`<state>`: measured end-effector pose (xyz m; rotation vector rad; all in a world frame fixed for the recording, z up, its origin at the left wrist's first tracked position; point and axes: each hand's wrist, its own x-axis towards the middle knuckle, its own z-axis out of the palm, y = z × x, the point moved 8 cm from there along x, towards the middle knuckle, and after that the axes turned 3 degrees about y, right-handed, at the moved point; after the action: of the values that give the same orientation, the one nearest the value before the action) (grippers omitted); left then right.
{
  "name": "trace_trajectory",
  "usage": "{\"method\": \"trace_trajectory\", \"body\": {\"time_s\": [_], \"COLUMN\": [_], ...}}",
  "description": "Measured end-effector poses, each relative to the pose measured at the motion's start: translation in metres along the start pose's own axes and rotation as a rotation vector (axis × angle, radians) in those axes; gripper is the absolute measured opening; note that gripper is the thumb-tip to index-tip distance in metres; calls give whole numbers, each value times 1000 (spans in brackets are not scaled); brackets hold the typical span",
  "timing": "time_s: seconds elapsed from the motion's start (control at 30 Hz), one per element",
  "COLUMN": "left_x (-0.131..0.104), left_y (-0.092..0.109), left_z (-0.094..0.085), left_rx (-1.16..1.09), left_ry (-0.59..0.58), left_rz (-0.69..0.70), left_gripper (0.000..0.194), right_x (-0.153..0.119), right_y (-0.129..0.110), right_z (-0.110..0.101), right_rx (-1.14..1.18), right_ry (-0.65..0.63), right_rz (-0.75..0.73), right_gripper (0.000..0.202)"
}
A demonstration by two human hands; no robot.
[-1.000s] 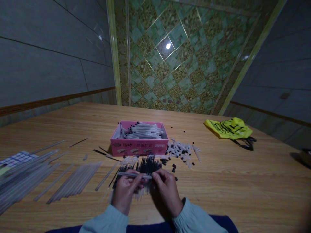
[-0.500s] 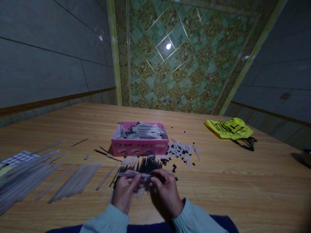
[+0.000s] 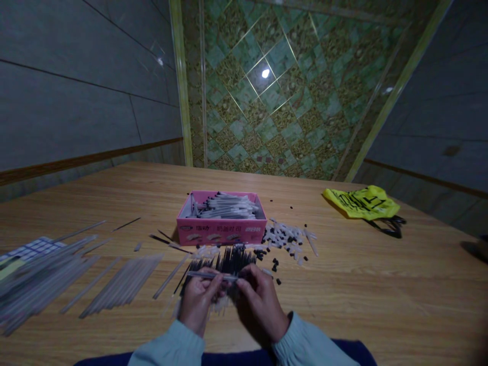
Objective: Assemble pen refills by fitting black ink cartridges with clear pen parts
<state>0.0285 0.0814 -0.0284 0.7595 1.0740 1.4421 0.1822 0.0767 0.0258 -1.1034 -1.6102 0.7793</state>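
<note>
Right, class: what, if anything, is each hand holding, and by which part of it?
The left hand holds a slim tube near its middle. The right hand is at the tube's right end; whether it grips there cannot be told.

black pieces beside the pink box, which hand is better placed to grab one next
Probably the right hand: it is nearer the black pieces, and the left hand holds a tube.

Box [image 3: 221, 235] w/ pens [image 3: 231, 207] mid table [image 3: 366, 290], caps [image 3: 284, 234] R of it, refills [image 3: 233, 259] in front, twd near edge. Barrels [image 3: 124, 282] twd L edge; bag [image 3: 364, 202] nr far R corner.
</note>
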Motion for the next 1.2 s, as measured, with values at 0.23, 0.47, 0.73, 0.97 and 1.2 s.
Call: {"method": "trace_trajectory", "body": {"time_s": [0.23,0.47,0.73,0.97,1.2], "left_x": [-1,-1,-2,-3,-4], "left_y": [1,2,1,1,3], "left_z": [-2,-1,-2,-1,0], "left_rx": [-34,-27,-35,-55,-28], "left_ry": [45,51,56,69,74], "left_rz": [-17,-21,-22,-45,-34], "left_gripper": [32,33,35,37,36], "right_x": [-1,-3,-4,-2,-2], "right_y": [5,9,7,6,3], "right_z": [4,11,11,6,5], "right_rx": [-106,-72,-42,-78,-62], "right_ry": [-51,-113,-115,-71,-46], "right_rz": [15,57,55,59,-4], "right_gripper": [26,38,38,38,21]}}
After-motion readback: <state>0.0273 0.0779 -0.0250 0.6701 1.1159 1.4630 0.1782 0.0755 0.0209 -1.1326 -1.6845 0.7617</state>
